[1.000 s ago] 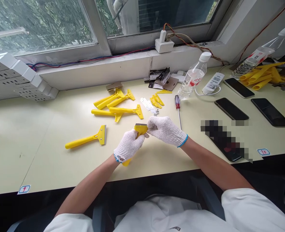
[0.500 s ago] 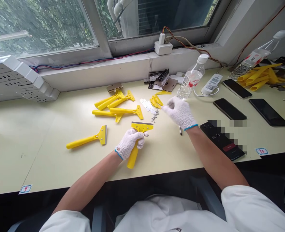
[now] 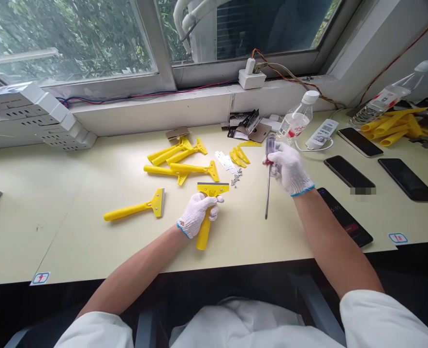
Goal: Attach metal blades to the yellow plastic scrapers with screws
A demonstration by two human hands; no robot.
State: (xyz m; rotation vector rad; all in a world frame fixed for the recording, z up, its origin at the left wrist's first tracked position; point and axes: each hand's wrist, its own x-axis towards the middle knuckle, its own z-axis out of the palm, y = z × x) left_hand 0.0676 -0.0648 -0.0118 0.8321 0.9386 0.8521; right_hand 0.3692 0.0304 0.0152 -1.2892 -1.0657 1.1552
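In white knit gloves, my left hand [image 3: 198, 212] is closed around the neck of a yellow scraper [image 3: 203, 234], whose metal-edged head points away from me. My right hand [image 3: 289, 166] grips the handle of a screwdriver [image 3: 267, 193], its shaft hanging down toward the table. Left of my left hand lies another scraper [image 3: 136, 210] with a blade and two screws. Beyond it are several yellow scraper bodies [image 3: 190, 167] in a pile. Near the middle sit white blades [image 3: 224, 160], a heap of small screws [image 3: 237, 177] and yellow plastic plates [image 3: 240, 156].
Water bottles [image 3: 294, 123] stand at the back right, near a power strip [image 3: 321, 134] and several phones [image 3: 349, 171]. More yellow handles [image 3: 391, 128] lie far right. White boxes [image 3: 43, 116] are stacked at the left, and dark packaging cards [image 3: 248, 124] lie against the wall.
My right hand has lifted the screwdriver off the table and now holds it point down. My left hand still holds the scraper. The view has shifted slightly.
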